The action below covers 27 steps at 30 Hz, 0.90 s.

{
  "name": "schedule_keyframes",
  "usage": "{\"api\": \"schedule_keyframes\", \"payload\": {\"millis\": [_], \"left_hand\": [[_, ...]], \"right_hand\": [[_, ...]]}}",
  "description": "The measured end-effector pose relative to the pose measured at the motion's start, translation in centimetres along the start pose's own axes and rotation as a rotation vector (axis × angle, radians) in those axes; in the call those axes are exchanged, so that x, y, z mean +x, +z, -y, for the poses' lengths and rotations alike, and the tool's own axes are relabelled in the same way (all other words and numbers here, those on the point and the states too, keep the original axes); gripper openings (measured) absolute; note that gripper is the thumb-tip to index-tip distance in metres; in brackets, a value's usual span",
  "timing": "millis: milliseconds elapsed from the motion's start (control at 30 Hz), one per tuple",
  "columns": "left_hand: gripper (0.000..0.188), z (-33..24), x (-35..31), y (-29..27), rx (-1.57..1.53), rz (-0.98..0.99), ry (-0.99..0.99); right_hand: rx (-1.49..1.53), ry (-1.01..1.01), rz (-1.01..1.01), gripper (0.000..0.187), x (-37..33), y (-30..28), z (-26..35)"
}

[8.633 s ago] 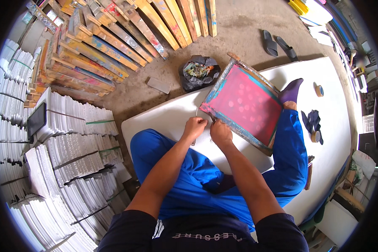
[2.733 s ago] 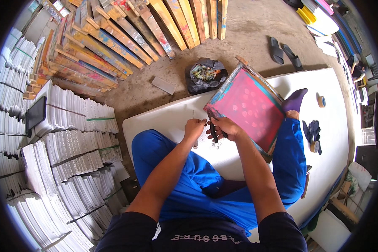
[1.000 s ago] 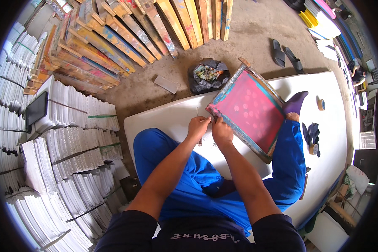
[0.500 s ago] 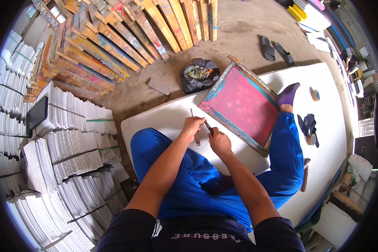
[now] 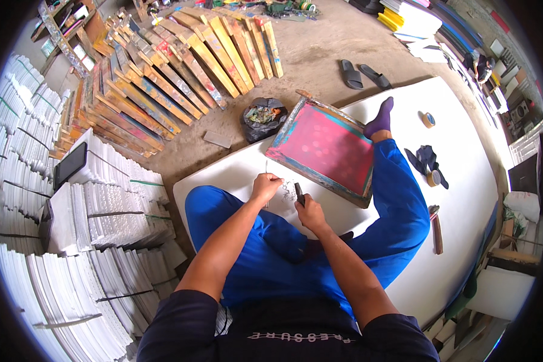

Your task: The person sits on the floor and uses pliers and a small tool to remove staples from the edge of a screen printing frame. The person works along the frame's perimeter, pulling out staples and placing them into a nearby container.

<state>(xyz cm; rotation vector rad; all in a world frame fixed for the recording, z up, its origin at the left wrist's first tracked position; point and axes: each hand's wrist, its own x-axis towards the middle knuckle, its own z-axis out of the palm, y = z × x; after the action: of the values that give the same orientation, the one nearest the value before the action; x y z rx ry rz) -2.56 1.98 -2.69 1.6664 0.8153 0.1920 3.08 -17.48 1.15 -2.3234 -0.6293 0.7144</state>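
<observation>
I sit in blue trousers on a white board (image 5: 464, 181) on the floor. My left hand (image 5: 265, 186) pinches a thin clear sheet (image 5: 282, 194) lying on the board between my knees. My right hand (image 5: 309, 212) is closed around a small dark tool (image 5: 298, 193), its tip at the sheet. Just beyond my hands lies a wooden printing frame with a pink mesh (image 5: 327, 146), its far edge beside my purple-socked foot (image 5: 380, 117).
Stacks of wooden frames (image 5: 163, 78) lean at the back left. White bundled stacks (image 5: 90, 229) with a phone (image 5: 70, 165) on top fill the left. A black bag (image 5: 263, 116), sandals (image 5: 362, 73), tape rolls (image 5: 428, 119), a dark cloth (image 5: 426, 160) and a hammer (image 5: 436, 226) lie around.
My hands have drawn back from the pink frame's near corner toward my lap and now work on the clear sheet; the frame stays on the board.
</observation>
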Motion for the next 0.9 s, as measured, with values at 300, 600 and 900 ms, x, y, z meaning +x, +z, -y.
{"api": "schedule_keyframes", "payload": {"millis": [300,600,900], "left_hand": [[0.018,0.5,-3.6,1.4,0.478,-0.067,0.278],[0.018,0.4,-3.5,2.9,0.682,0.034,0.335],[0.023,0.6,1.3,-1.2,0.615,-0.070,0.151]], "right_hand": [[-0.186,0.095,-0.138,0.040,-0.8,-3.3,-3.0],[-0.520,0.144,-0.139,0.055,-0.6,-3.5,-6.5],[-0.581,-0.247,-0.107,0.085,1.3,-0.1,-6.3]]}}
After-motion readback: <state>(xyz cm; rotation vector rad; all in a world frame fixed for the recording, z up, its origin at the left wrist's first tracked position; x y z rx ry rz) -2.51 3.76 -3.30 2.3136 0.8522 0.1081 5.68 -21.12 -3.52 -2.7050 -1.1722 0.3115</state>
